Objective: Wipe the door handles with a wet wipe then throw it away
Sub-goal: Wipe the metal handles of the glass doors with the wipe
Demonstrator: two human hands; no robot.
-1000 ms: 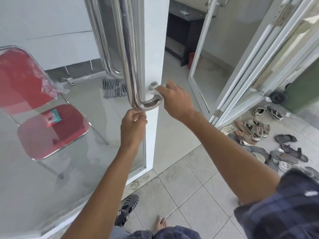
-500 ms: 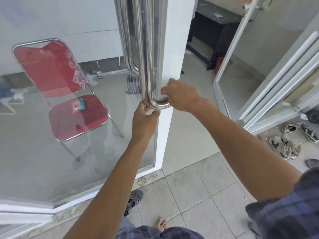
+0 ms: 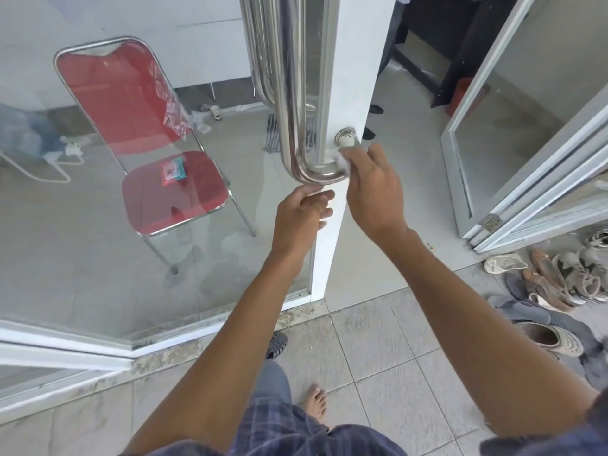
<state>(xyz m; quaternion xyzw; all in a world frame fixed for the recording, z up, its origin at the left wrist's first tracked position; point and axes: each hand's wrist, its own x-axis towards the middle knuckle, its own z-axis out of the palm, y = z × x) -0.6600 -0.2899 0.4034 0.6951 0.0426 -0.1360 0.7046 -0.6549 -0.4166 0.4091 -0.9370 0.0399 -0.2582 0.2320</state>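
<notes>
Right hand: we had our right hand (image 3: 373,189) bunched around the wet wipe (image 3: 342,161), pressing it on the lower bend of the door handle (image 3: 291,93), where the bar turns into the white door frame (image 3: 353,77).
Left hand: our left hand (image 3: 301,217) hung just below that bend, fingers loosely curled, holding nothing; we judged it was there to steady the door.
Wipe: mostly hidden under our fingers, only a white corner showing.
Lock: a round keyhole (image 3: 345,137) sat just above the wipe.
Far left: a red chair (image 3: 154,149) stood behind the glass.
Near right: shoes (image 3: 552,274) lay on the tiles.
Progress: we judged wiping was underway, disposal not yet done.
</notes>
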